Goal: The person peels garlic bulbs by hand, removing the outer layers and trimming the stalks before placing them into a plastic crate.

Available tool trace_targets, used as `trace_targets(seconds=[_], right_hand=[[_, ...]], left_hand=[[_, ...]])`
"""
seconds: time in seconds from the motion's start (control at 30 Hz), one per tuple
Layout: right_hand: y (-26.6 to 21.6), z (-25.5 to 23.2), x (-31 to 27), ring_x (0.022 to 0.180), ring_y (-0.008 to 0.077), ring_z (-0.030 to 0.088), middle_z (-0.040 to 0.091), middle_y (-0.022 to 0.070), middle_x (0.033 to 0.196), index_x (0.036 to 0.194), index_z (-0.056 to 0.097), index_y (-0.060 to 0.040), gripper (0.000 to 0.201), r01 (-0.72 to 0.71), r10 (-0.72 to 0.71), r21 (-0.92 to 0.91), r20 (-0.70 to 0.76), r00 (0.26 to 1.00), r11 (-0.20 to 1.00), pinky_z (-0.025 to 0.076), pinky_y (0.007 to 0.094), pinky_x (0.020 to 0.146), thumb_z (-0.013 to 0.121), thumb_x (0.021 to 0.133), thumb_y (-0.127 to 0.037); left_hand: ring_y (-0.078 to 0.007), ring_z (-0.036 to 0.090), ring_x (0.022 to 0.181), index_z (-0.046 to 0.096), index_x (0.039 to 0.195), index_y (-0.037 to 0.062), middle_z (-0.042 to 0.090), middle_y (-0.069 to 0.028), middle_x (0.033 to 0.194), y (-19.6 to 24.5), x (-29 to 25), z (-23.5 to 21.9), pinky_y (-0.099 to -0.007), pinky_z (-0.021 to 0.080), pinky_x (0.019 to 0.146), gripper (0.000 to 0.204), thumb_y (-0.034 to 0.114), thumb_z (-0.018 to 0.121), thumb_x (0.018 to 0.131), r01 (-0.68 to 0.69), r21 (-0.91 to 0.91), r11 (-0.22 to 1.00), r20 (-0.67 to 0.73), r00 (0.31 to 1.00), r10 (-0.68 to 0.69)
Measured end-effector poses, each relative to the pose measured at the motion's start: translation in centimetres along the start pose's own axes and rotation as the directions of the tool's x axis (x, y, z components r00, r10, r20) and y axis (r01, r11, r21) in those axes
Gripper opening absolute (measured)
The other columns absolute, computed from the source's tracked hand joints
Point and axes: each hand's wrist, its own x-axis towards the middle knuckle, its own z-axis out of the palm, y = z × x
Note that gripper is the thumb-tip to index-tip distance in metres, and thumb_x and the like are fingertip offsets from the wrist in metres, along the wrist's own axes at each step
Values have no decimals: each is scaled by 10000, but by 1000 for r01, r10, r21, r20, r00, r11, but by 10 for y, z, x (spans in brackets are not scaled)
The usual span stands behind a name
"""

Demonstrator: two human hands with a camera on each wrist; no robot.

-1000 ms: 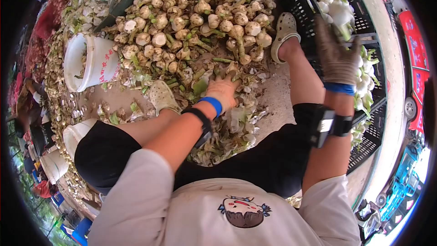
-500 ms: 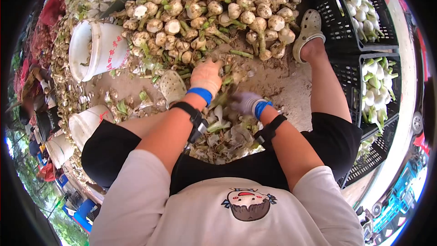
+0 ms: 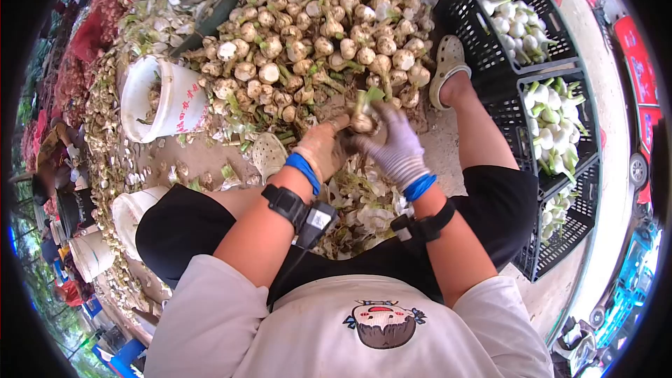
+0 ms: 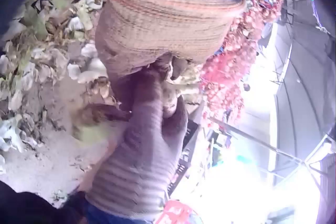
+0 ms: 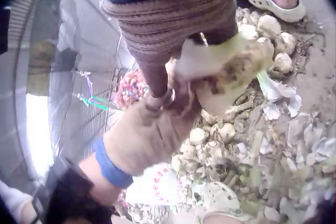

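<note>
Right hand (image 3: 400,145) was since raised, mid-frame; bulb (image 3: 362,124) was pinched there, seemingly for steadiness; left hand's (image 3: 322,151) grip couldn't be told.

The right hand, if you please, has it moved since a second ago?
Yes, the right hand has moved away from the black crates, toward the left hand.

Littered floor (image 3: 442,136), bright white light (image 4: 252,182)
</note>
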Motion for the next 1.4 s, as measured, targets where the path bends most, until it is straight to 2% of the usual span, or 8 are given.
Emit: trace_targets(seconds=[0.3,0.5,0.73,0.9,1.03,1.17,1.23,1.4], right_hand=[[-30,-41,-65,924,376,555,521,192,1091,1141,497,-77,529,234,-232,-74,26,972,969,465,422,819,668,647,-158],[-30,-51,-89,871,319,587,522,173,1047,1206,446,-60,555,236,-234,10,-113,966,972,513,366,720,629,682,-80],[-3,-74,-89,549,157,528,553,125,906,1134,474,-8,447,-500,-48,864,498,866,-53,393,247,387,447,886,-379],[-16,-53,-88,374,159,461,588,85,708,882,557,-62,485,153,79,604,-341,937,782,347,266,322,424,869,-529],[11,-71,-89,483,113,500,573,86,725,931,540,-67,444,-500,264,851,525,809,-160,361,198,349,416,893,-492],[-4,-72,-80,583,145,553,577,101,822,906,528,-62,447,-526,141,814,567,812,-245,397,204,365,472,865,-504],[14,-51,-73,680,186,589,574,119,883,953,513,-41,368,-477,190,879,471,862,-12,483,235,474,462,898,-402],[11,-61,-65,941,267,565,563,151,931,969,503,6,250,-330,378,859,477,794,-390,506,425,819,434,902,-225]], left_hand=[[-149,588,761,583,1024,-5,640,-89,863,31,-5,-141,-281,470,680,465,352,707,754,377,-614,-693,745,568,-351],[-243,529,1053,521,1150,80,469,-111,1212,47,-12,-161,-339,483,862,317,50,508,835,390,-688,-612,647,712,-273],[-138,567,862,548,1113,-24,629,-98,965,72,-12,-173,-267,440,794,368,186,615,818,146,-906,397,-88,853,-515],[-123,558,852,550,1118,-12,624,-109,973,50,-5,-179,-265,447,782,333,150,565,827,226,-964,142,201,965,-170],[-136,552,865,550,1110,-9,616,-107,997,47,6,-132,-273,445,791,315,103,554,816,87,-887,454,-51,957,-284],[-221,591,820,632,912,97,612,-74,835,50,16,-126,-267,481,717,228,61,615,687,161,-943,-292,311,736,-601],[-215,594,766,606,961,100,614,-72,829,45,11,-107,-244,482,710,206,67,579,760,185,-409,893,-321,887,-331],[-239,610,802,560,1038,28,629,-100,856,58,8,-131,-288,495,770,259,43,571,780,27,-985,171,-53,892,-449]])
